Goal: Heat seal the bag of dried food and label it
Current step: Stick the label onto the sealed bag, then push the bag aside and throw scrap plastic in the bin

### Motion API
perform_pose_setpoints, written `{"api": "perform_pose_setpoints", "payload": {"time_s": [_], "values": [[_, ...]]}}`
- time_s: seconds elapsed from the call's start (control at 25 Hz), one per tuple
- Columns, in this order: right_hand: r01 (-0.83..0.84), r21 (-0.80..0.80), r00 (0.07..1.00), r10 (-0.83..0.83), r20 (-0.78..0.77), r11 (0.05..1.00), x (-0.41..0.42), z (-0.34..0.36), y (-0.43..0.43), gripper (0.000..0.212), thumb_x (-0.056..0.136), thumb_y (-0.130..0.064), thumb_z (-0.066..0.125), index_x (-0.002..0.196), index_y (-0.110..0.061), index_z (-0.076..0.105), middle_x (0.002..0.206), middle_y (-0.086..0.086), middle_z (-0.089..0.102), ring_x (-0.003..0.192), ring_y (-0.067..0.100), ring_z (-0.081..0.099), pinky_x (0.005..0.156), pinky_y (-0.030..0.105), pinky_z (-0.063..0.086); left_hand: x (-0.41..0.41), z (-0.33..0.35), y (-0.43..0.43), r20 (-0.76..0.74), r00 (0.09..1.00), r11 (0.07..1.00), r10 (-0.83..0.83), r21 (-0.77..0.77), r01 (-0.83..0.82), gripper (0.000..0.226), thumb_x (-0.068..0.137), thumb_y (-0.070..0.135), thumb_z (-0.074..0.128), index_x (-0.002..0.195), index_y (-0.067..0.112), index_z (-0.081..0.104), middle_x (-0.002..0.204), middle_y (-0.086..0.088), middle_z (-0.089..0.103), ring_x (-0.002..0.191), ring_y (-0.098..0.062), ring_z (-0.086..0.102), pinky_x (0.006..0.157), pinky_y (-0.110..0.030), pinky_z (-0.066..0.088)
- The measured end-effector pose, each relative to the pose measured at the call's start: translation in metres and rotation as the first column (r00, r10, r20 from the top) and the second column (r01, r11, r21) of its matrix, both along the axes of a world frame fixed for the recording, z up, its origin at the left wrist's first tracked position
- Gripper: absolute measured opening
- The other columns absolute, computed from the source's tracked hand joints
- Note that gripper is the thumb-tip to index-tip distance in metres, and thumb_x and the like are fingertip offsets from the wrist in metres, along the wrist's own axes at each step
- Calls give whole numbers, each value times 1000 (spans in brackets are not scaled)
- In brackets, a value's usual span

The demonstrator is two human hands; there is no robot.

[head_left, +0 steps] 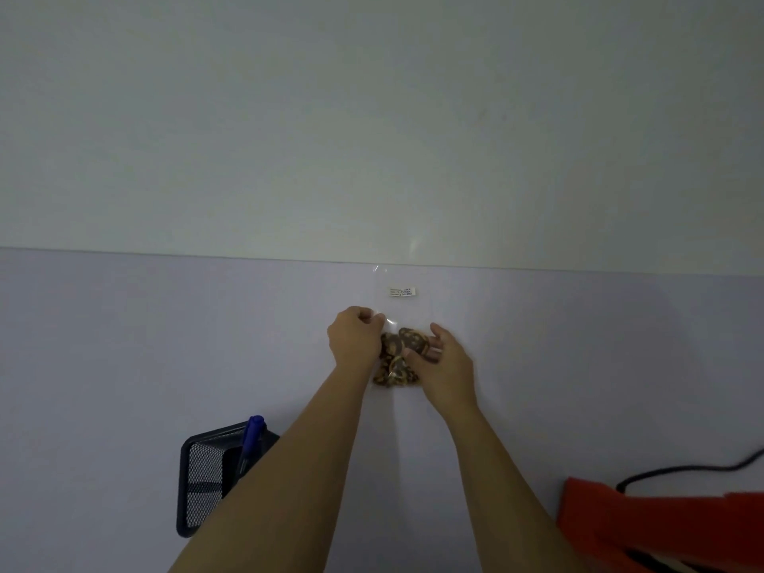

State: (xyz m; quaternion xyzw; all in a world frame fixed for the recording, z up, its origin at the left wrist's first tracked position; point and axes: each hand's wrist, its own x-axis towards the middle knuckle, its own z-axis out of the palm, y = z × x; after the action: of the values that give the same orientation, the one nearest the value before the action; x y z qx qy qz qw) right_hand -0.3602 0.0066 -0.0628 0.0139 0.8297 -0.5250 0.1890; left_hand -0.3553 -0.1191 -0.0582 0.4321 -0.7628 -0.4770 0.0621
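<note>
Forearms are stretching out over the counter [165,345] to the bag [403,308], which is lying lengthwise away from them, left hand [353,337] pinching its left edge, right hand [448,361] curling round the food [397,357] end.

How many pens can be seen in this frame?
1. A blue pen stands in the black mesh holder at the lower left of the table. The left forearm covers part of the holder, so more pens may be hidden.
</note>
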Motion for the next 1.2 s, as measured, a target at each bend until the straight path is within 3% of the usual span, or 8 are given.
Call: {"api": "perform_pose_setpoints", "payload": {"time_s": [0.16,0.2,0.32,0.52,0.64,0.88,1.04,1.2], "values": [[-85,224,989,110,-101,971,0,-2,3,68,83,-35,65,139,-9,36,136,12,48,124,27,45,105,43,39,4,11,5,20,994,993,-110,-46,111,8,89,22,59,82,20,60,95,-10,60,90,-23,55,78,-27,40],[-100,262,983,136,-123,960,3,0,4,67,85,-38,62,139,-9,36,137,13,46,126,28,42,106,43,37,9,15,7,22,988,987,-150,-49,151,2,90,23,58,89,21,59,100,-11,59,94,-23,54,82,-29,41],[-71,352,951,170,-259,933,25,10,8,56,89,-33,57,136,-9,40,135,13,46,124,28,40,102,36,35,33,37,18,-77,981,982,-180,-78,175,50,92,19,56,136,4,41,129,-15,51,115,-27,51,96,-32,41],[-149,443,834,353,-424,884,86,0,7,45,91,-27,54,131,-6,46,132,13,51,122,30,45,103,41,39,115,88,33,-282,938,916,-200,-394,77,50,92,12,53,138,1,39,127,-17,51,115,-27,48,95,-25,37],[-290,520,751,528,-396,803,121,-13,-1,49,94,-33,42,134,-3,43,138,15,48,128,30,43,107,45,38,168,92,18,-213,973,816,-94,-576,-48,58,90,20,56,139,-3,35,134,-22,47,122,-33,43,101,-34,37],[-387,685,667,700,-255,618,143,-31,-12,81,85,-61,-5,147,-11,10,157,5,6,145,17,1,114,33,-1,217,66,0,224,973,907,53,-418,47,104,78,68,48,149,8,0,157,-15,5,143,-32,11,115,-44,19],[-368,701,674,695,-252,611,146,-34,-16,73,87,-52,1,147,-10,8,157,4,6,144,16,1,114,33,-2,217,55,-1,134,988,918,81,-397,-21,94,79,51,61,148,9,12,152,-12,20,131,-31,31,95,-39,44],[-331,700,693,666,-275,633,145,-34,-14,67,89,-43,0,146,-9,12,157,6,9,145,19,5,113,35,0,205,58,-3,14,995,919,96,-386,-83,89,79,41,65,147,7,19,145,-12,28,128,-28,34,92,-31,41]]}}
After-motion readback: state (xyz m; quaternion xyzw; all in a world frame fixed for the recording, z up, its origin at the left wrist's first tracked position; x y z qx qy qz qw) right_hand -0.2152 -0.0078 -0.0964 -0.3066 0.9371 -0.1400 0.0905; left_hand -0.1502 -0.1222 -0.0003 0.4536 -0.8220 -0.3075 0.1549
